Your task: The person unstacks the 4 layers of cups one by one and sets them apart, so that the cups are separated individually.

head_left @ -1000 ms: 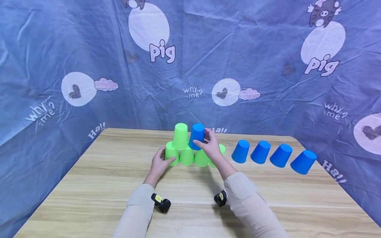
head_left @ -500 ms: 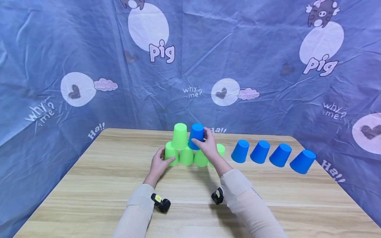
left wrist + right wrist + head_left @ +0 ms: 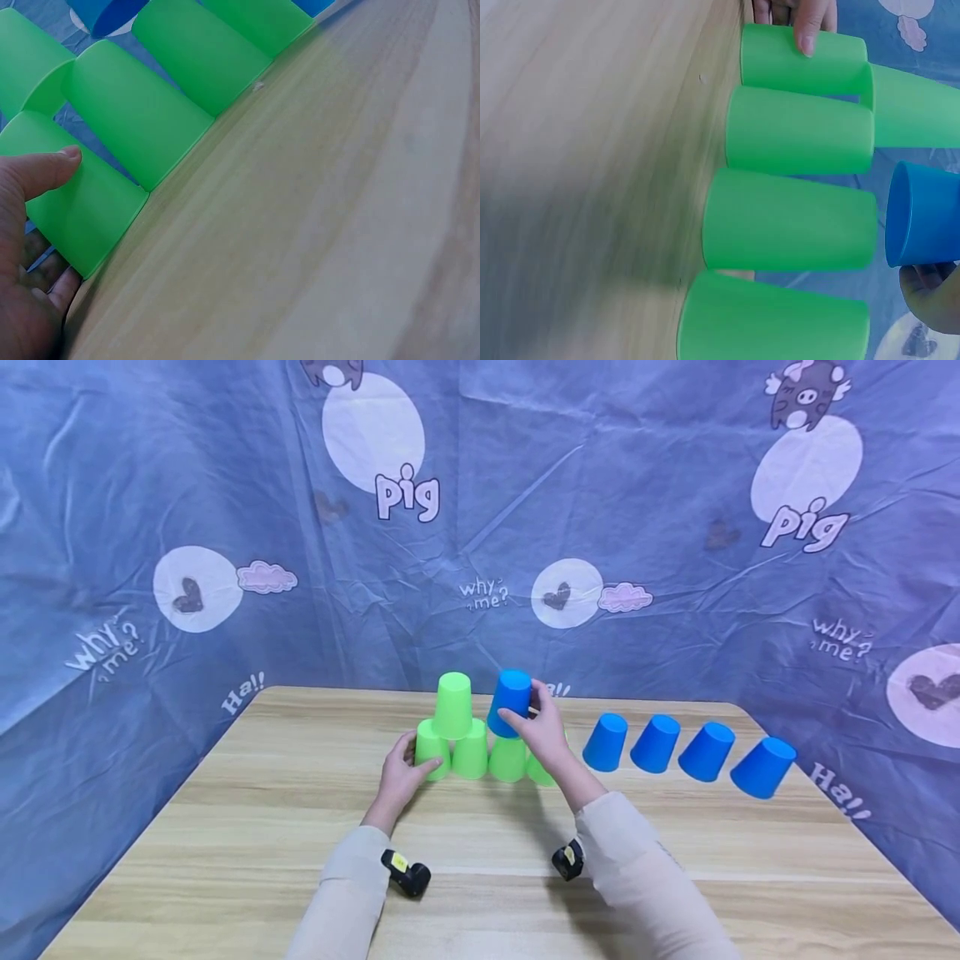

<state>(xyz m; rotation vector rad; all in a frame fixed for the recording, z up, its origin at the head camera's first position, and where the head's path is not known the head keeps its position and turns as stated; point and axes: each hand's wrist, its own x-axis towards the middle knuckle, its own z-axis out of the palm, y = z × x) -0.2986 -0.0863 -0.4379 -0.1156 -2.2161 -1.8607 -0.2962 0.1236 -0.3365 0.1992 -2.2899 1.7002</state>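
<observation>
Two hands at work among cups on a wooden table point(image 3: 300, 843). Four green cups point(image 3: 470, 752) stand mouth down, side by side in a row; a fifth, the upper cup point(image 3: 453, 706), rests across the tops of the two leftmost. The left hand point(image 3: 397, 772) is curled round the end cup point(image 3: 431, 743) at the row's left, thumb on its near face and fingers about its outer side. The right hand point(image 3: 546, 731) grips a blue cup point(image 3: 510, 697) from the right, partly closed to the cup's width, with the thumb on the near side. This cup is mouth down above the third green cup; the right wrist view shows a narrow gap between them. The right forearm partly hides the fourth green cup in the head view. To the right, four more blue cups point(image 3: 656, 744) stand mouth down, spaced apart in a row. A patterned blue curtain point(image 3: 480, 485) hangs behind.
</observation>
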